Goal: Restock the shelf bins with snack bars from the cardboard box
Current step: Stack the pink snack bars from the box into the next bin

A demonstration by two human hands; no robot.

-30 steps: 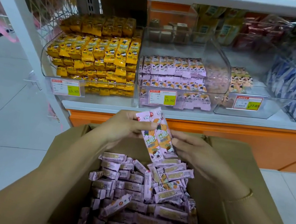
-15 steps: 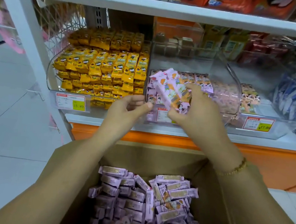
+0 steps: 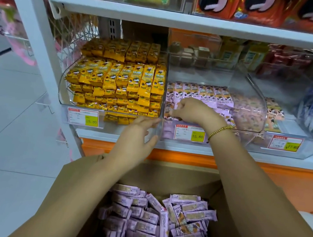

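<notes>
Snack bars [image 3: 157, 224] lie in cardboard box [image 3: 179, 179] and clear bin [image 3: 256, 111]; right hand [image 3: 194, 111] grasps some, left hand [image 3: 137, 135] relaxed.

I am working from a single feed, the head camera, looking forward and down from just above the cardboard box [image 3: 174, 176], whose open top is filling the bottom of the frame. It is facing the shelf [image 3: 184, 19] almost square on and close. Both forearms are running up from the lower edge, with the left hand [image 3: 136, 141] and right hand [image 3: 192, 111] sitting mid-frame at the clear bins [image 3: 259, 116]. The right hand's back is facing the lens, covering some snack bars [image 3: 201, 92]. The wide lens is probably bending the post [image 3: 38, 43] at left.
</notes>
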